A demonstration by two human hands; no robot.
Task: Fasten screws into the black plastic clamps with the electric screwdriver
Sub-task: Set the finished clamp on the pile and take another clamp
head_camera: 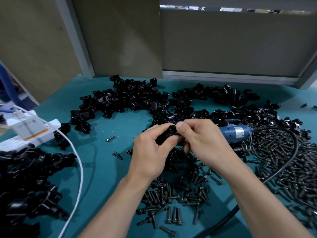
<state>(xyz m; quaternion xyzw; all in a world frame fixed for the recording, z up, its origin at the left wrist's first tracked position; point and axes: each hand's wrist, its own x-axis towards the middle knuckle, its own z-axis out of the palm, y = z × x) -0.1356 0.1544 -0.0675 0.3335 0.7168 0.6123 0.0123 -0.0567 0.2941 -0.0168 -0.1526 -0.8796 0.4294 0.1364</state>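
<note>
A worker's left hand (151, 148) and right hand (204, 143) meet over a teal surface (106, 169), both grasping one black clamp (169, 133) held just above it. The left fingers (157, 129) are curled round the clamp's body. The right thumb and forefinger pinch its near end, beside an open round hole that faces up. The step in hand appears to be seating a screw by hand before driving. Whether a screw is already in is hidden by the right fingers. The electric screwdriver (236, 133) lies untouched on the surface just behind the right hand, so the next move likely calls for the right hand to release the clamp, take up the tool and bring its bit square to the screw head. Loose screws (171, 194) lie scattered below the wrists, and unfinished clamps (133, 97) are heaped beyond.
</note>
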